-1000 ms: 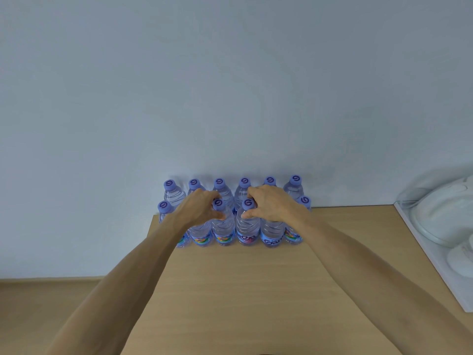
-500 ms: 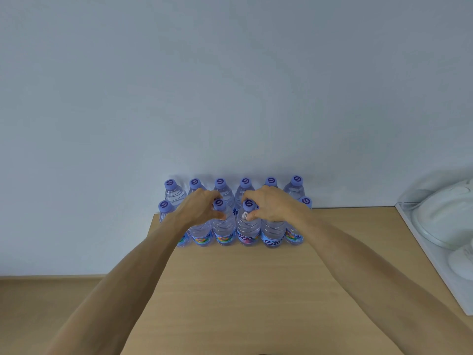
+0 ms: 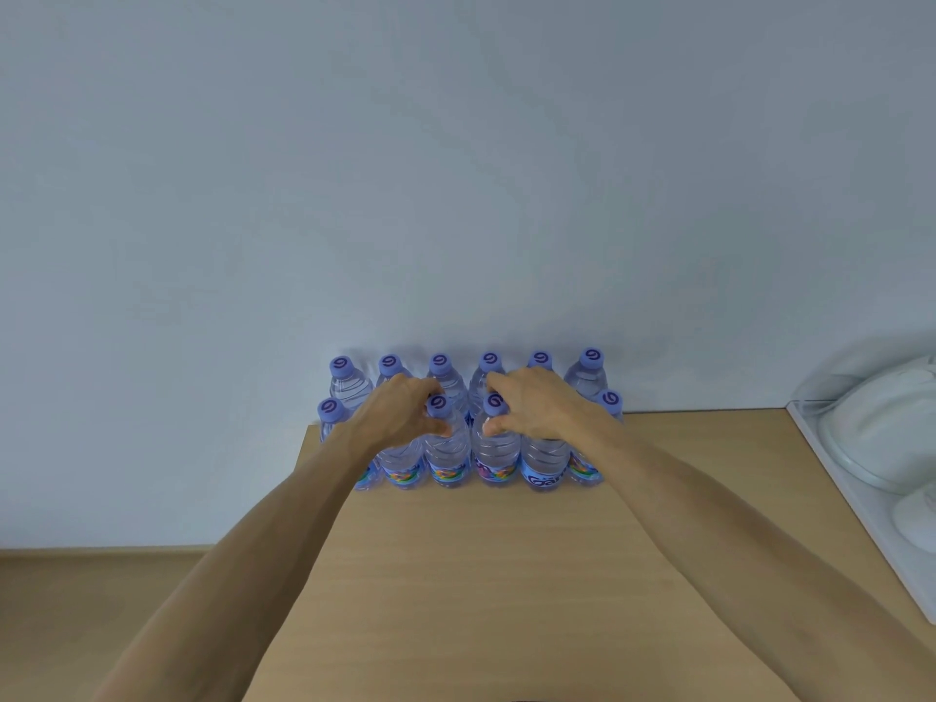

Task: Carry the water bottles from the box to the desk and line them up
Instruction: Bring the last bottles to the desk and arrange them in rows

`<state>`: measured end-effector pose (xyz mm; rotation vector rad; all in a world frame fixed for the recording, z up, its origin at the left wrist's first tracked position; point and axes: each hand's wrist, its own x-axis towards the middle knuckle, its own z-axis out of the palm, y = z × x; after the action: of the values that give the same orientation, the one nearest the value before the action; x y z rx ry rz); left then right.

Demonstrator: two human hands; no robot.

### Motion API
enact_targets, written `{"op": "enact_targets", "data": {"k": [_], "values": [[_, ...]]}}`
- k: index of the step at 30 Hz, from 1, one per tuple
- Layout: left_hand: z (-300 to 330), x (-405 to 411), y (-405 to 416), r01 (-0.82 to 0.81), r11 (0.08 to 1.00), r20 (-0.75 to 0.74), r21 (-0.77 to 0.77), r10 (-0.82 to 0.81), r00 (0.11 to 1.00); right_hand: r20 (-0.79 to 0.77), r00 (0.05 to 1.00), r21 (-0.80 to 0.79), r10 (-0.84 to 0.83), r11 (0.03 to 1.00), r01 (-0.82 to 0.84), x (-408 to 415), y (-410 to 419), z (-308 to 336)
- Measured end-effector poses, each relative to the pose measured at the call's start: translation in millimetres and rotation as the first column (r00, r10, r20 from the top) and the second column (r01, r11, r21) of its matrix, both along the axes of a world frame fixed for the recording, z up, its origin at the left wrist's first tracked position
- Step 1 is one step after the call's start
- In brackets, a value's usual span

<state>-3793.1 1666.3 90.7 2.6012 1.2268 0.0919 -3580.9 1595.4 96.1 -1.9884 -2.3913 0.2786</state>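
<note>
Seemingly bottles (image 3: 447, 450) under both grips.

Wooden desk (image 3: 506, 575) — water bottles (image 3: 499, 448) in two rows at its far edge, apparently upright.

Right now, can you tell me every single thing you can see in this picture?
water bottles: twelve, clear with purple caps and colourful labels, standing in two rows of six at the far edge of the desk against the wall
desk: one, light wood, under the bottles and the arms
wall: one, pale blue-grey, behind the desk
white tray: one, at the desk's right edge, holding white rounded things I cannot identify
floor: light brown, left of the desk
left hand: one, fingers curled round a front-row bottle left of the middle
right hand: one, fingers curled round a front-row bottle right of the middle
</note>
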Motion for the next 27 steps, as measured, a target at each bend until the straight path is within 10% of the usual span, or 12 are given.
{"op": "enact_targets", "data": {"k": [27], "values": [[-0.7, -0.9, 2.2, 0.025, 0.999, 0.004, 0.023, -0.025, 1.000, -0.010, 1.000, 0.000, 0.027, 1.000, -0.027, 2.8, 0.2, -3.5]]}}
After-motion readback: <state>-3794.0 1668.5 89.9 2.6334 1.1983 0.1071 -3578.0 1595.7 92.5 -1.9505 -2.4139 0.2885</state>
